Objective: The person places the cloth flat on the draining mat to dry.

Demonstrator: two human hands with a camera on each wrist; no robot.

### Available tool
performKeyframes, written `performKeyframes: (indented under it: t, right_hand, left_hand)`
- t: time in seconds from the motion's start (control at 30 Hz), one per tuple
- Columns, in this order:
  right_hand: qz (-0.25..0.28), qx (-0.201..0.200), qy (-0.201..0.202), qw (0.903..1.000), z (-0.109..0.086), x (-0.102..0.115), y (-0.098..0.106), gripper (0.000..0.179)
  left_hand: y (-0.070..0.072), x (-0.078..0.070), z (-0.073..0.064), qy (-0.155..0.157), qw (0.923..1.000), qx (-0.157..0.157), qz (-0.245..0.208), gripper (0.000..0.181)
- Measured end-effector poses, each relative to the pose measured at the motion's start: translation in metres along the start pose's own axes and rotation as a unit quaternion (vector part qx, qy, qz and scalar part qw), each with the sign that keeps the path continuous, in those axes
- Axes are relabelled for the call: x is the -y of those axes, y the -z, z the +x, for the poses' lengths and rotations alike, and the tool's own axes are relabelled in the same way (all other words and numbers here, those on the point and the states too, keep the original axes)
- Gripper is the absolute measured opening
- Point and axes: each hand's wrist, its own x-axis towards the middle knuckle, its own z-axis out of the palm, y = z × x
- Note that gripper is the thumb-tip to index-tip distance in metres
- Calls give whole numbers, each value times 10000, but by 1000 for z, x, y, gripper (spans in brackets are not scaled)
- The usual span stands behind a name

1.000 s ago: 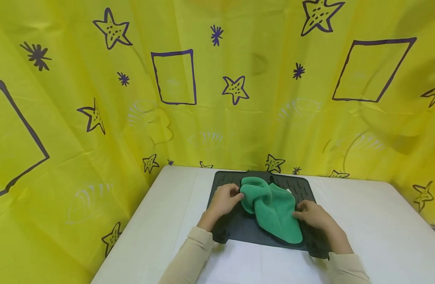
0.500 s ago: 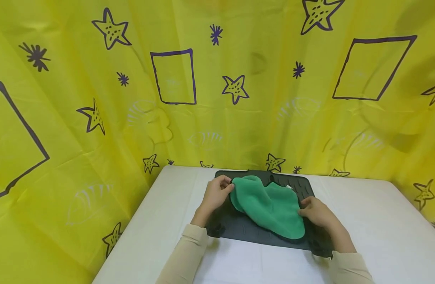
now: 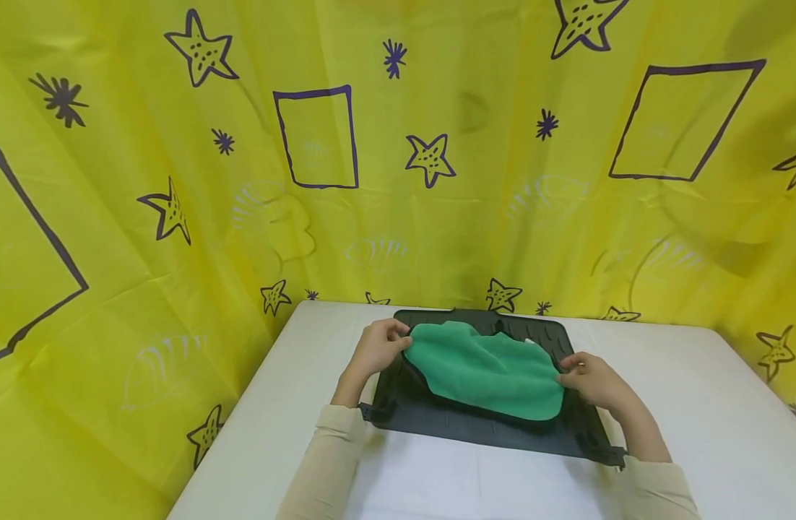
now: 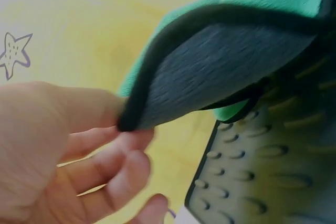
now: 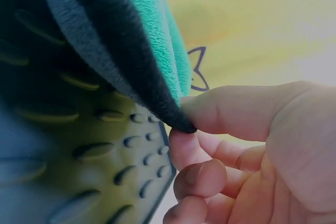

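Note:
A green cloth (image 3: 489,372) with a dark edging and a grey underside is stretched between both hands over a black ridged mat (image 3: 463,430). My left hand (image 3: 375,348) pinches its left corner between thumb and forefinger. In the left wrist view the cloth's grey underside (image 4: 226,61) faces the camera, lifted above the mat's raised bumps. On the other side, my right hand (image 3: 596,379) pinches the right corner. The right wrist view has the dark edging (image 5: 131,40) running down into that pinch, the other fingers curled below. A small white tag (image 3: 530,341) pokes out at the cloth's far edge.
The mat lies on a white table (image 3: 677,390). Behind and to the left hangs a yellow curtain (image 3: 489,224) printed with purple stars and frames. Small black wrist-camera mounts sit at both cuffs, close to the mat's front corners.
My left hand has moved left and my right hand slightly right, spreading the bunched cloth wider. Its low-hanging front part has risen, and its folds have flattened.

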Motion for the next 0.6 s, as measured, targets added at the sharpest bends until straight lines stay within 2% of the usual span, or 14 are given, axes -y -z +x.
performKeyframes:
  t: [0.2,0.37,0.5,0.6]
  right_hand:
    - [-117,-10,17,9999,-4,-1,6,40]
    - [-4,88,53,9999,-6,-1,7,36]
    - [27,191,-25,9998,-6,0,6,32]
    - [51,283,-51,9996,-5,-1,3,28]
  left_hand:
    - [4,4,-1,124,9951,904,370,27]
    - [1,8,-2,247,9873,1431,650,27]
    - [-2,10,-4,341,9791,1818,846,20]
    - [-5,12,-5,379,9767,1906,906,14]
